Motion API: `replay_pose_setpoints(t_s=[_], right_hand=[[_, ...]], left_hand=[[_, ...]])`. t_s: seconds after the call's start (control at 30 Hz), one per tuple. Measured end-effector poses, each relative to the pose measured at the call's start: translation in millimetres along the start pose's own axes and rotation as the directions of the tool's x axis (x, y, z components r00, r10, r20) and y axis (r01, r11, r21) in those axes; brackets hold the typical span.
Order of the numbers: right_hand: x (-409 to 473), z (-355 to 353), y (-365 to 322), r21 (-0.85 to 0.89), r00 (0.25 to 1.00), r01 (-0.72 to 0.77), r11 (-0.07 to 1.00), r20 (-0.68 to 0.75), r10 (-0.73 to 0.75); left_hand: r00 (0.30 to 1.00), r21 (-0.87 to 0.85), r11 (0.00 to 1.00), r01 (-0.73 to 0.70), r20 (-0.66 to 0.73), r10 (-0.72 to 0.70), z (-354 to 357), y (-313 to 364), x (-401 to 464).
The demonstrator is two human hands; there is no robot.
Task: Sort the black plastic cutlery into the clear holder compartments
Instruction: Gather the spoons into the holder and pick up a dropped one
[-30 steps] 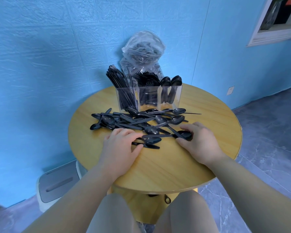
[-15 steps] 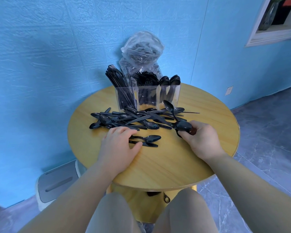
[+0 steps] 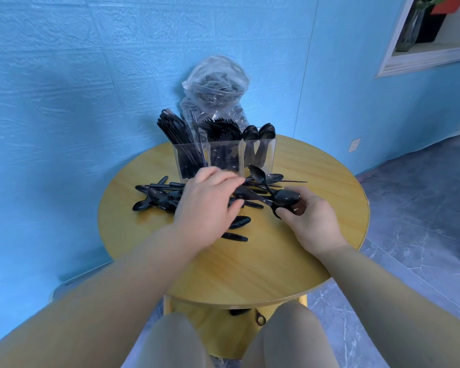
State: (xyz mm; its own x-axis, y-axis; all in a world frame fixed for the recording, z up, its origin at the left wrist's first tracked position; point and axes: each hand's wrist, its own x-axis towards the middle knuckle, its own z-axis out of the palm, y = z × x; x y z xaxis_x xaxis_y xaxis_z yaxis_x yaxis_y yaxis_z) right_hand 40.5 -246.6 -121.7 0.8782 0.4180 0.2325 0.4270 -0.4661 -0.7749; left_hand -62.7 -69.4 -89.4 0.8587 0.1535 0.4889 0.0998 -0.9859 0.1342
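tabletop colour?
Yellowish light wood grain, round table; head view shows it best.

Glossy black plastic spoons [image 3: 286, 199]; smooth wood table [image 3: 250, 266] — clear holder [image 3: 266, 155].

1 head-worn camera looks forward and steeply down from above the seated person's lap, close over the round wooden table [image 3: 250, 274], facing the blue wall [image 3: 91, 62] behind it; the wide lens bends the edges, and no other view shares the scene
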Motion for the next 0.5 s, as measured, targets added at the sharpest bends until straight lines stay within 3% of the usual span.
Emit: replay_pose_setpoints(t_s=[0.23,0.37,0.5], right_hand=[[2,-4,0,0.082,0.999,0.002,0.997,0.045,-0.005],[5,-10,2,0.244,0.995,-0.096,0.965,0.062,0.084],[6,-15,-2,0.412,0.989,-0.146,0.900,0.059,0.134]], left_hand=[[0.965,0.120,0.985,-0.127,0.245,0.095,27,15,32],[0.959,0.086,0.986,-0.146,0.257,0.119,35,17,39],[0.969,0.004,0.983,-0.184,0.169,0.180,37,20,46]])
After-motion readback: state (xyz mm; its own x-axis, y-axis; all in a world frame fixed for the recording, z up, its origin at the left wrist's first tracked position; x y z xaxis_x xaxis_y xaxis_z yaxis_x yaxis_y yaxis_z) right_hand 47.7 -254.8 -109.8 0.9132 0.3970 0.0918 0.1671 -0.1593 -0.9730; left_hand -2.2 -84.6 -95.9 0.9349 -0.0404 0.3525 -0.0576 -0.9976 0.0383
